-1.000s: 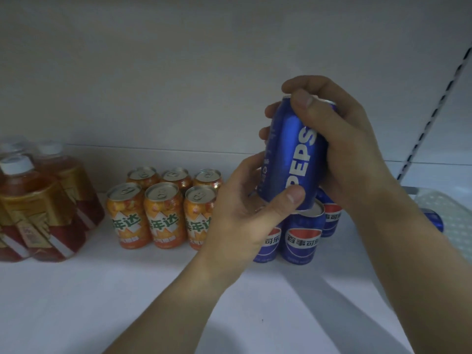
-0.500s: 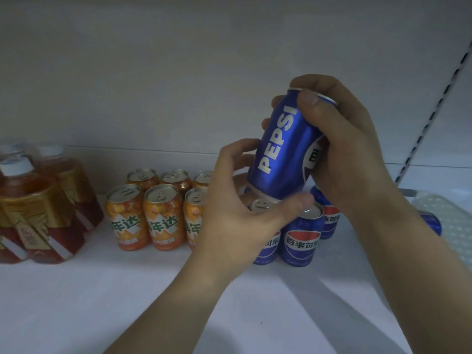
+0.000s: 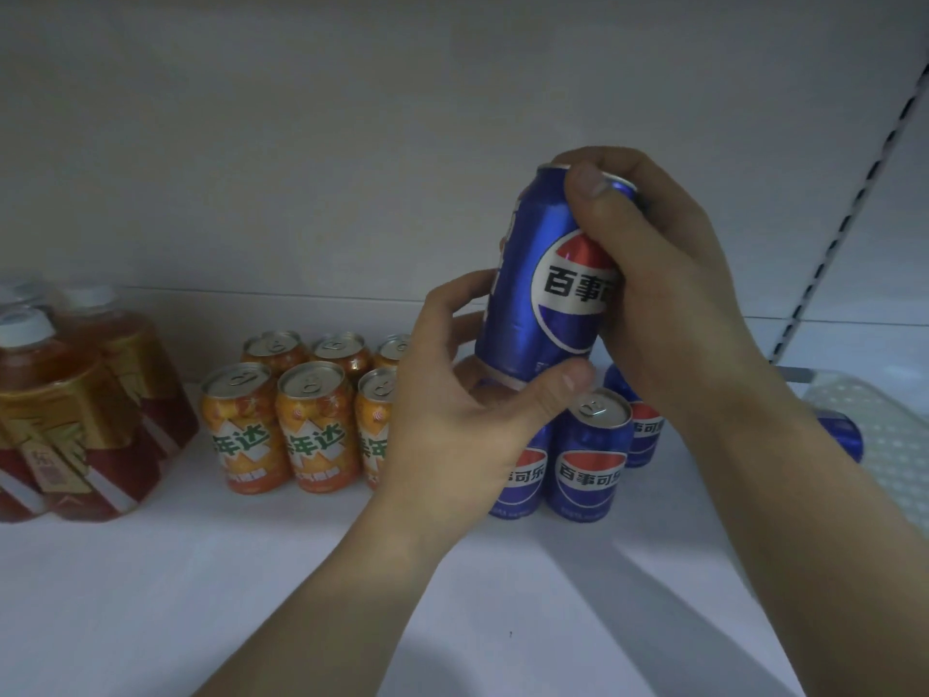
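Note:
A blue Pepsi can (image 3: 538, 299) is held up in the air, slightly tilted, its round logo facing me. My right hand (image 3: 663, 284) grips its upper part, thumb on the top rim. My left hand (image 3: 452, 410) cups its bottom, thumb pressed against the lower front. Directly below, a small group of blue Pepsi cans (image 3: 588, 460) stands upright on the white shelf (image 3: 251, 596), partly hidden by my left hand.
Several orange soda cans (image 3: 311, 425) stand in two rows left of the Pepsi cans. Red-brown tea bottles (image 3: 65, 420) with white caps fill the far left. A perforated white tray (image 3: 864, 430) with another blue can (image 3: 839, 435) lies at the right. A slotted upright (image 3: 854, 178) runs up the right wall.
The held can has been turned in both hands: the white PEPSI lettering rotated away to the left and the round logo now faces me. The can stands more upright than half a second ago.

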`<state>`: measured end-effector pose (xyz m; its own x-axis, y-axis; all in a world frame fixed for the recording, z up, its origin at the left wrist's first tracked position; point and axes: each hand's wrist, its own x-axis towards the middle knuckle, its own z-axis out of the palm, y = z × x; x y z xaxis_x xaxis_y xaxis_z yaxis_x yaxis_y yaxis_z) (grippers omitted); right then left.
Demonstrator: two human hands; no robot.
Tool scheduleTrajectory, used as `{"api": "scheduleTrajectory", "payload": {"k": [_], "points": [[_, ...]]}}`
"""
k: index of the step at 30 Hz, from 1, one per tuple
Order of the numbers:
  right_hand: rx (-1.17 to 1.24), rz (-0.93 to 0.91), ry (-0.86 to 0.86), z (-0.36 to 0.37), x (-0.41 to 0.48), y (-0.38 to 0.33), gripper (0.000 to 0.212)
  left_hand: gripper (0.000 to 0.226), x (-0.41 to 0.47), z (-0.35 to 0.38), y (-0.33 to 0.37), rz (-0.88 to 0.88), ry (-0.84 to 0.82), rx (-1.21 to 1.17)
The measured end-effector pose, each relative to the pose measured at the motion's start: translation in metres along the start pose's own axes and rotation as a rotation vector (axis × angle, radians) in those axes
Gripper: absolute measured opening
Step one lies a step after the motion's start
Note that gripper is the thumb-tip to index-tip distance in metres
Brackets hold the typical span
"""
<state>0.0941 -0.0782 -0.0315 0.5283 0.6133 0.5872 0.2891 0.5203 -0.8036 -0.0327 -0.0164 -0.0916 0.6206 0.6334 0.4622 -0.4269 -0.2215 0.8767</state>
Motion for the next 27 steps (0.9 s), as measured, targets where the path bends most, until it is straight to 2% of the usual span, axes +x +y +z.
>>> {"api": "scheduleTrajectory", "payload": {"k": [5, 8, 11, 15, 22, 27], "points": [[0.055, 0.019, -0.018, -0.005, -0.001, -0.005, 0.022, 0.062, 0.001, -0.006, -0.004, -0.056, -0.048, -0.018], [-0.007, -0.005, 0.009, -0.007, -0.002, -0.004, 0.014, 0.071, 0.000, -0.002, -0.004, -0.028, -0.056, 0.093], [-0.028, 0.007, 0.001, -0.006, -0.002, -0.001, 0.016, 0.076, -0.001, 0.000, -0.006, 0.010, 0.016, 0.153], [-0.005, 0.038, -0.046, -0.010, -0.002, -0.003, 0.022, 0.068, -0.001, -0.002, -0.009, 0.023, 0.008, 0.095], [-0.056, 0.025, -0.051, -0.010, -0.002, -0.006, 0.020, 0.063, -0.001, -0.004, -0.009, 0.028, -0.044, 0.044], [-0.072, 0.062, -0.082, -0.010, -0.003, -0.008, 0.034, 0.063, -0.004, -0.001, -0.011, 0.088, -0.015, 0.040]]}}
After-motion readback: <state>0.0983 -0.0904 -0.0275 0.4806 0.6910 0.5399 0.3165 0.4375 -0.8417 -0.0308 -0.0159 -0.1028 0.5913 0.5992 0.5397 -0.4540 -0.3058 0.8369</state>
